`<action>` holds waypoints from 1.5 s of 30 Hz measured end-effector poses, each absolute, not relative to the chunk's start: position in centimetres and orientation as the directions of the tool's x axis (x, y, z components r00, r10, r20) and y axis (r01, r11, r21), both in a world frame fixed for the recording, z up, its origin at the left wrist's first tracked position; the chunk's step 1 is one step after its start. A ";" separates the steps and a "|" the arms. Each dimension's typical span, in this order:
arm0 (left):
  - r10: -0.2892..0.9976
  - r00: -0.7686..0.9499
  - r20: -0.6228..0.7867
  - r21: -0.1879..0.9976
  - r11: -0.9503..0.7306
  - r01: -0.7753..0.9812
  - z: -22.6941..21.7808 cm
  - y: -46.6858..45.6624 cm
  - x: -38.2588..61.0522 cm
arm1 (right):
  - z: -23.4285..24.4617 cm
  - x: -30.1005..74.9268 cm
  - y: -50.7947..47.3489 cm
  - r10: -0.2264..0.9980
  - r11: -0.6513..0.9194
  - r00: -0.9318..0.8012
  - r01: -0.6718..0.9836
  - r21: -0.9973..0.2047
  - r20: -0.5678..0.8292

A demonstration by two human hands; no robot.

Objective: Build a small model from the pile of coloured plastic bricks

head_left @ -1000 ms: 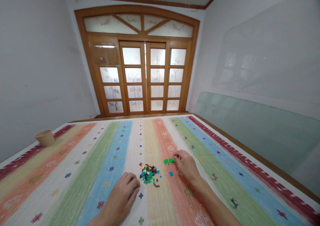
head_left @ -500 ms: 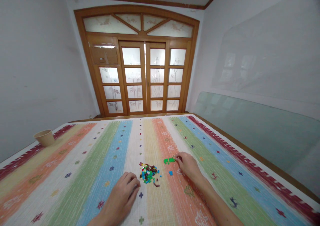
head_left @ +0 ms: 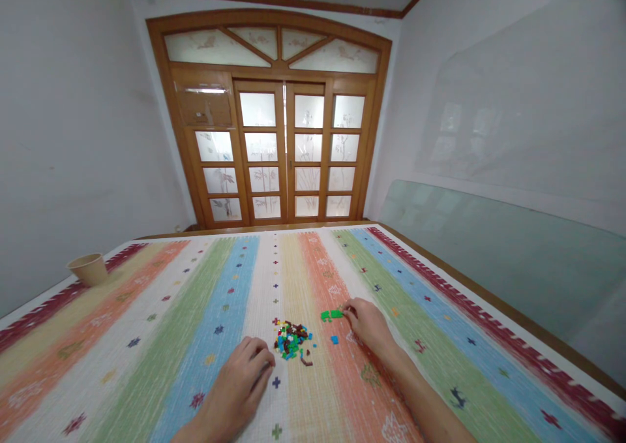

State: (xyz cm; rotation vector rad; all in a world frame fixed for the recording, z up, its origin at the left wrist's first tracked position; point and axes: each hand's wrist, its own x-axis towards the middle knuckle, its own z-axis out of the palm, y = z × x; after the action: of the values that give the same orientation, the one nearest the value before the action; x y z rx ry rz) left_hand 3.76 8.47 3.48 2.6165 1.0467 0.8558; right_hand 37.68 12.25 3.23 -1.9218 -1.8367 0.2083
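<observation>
From the head view, a big tabletop [head_left: 440,312] has a striped cloth [head_left: 161,338] in many colours on it. A little pile of tiny bricks [head_left: 292,340] lies in the middle. The left hand [head_left: 239,384] rests on the cloth just beside the pile, with its fingers [head_left: 259,358] curled in. The right hand [head_left: 366,325] lies flat and low, and its fingertips [head_left: 348,310] touch the end of a green piece [head_left: 331,314]. I cannot tell if they pinch it. One small blue brick [head_left: 334,340] sits near that hand. A paper cup [head_left: 88,269] stands far off at the left edge.
</observation>
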 end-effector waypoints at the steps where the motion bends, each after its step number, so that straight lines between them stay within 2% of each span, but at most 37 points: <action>1: 0.685 0.584 0.436 0.378 -0.728 0.572 3.5 8.4 3.8 | 3.3 37.6 12.2 0.973 0.006 0.094 0.902 -0.432 0.211; 24: 0.666 0.563 0.490 0.383 -0.744 0.547 3.5 8.5 3.8 | 3.5 37.3 12.0 0.971 0.013 0.087 0.910 -0.414 0.222; 45: 0.678 0.588 0.441 0.370 -0.734 0.570 3.4 8.6 3.7 | 3.5 37.3 12.0 0.972 0.016 0.081 0.912 -0.410 0.219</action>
State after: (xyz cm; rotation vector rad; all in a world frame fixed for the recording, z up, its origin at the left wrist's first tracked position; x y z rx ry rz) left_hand 3.66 8.55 3.43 2.6266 1.0443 0.8493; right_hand 37.32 12.02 3.45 -1.9211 -1.8558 0.1796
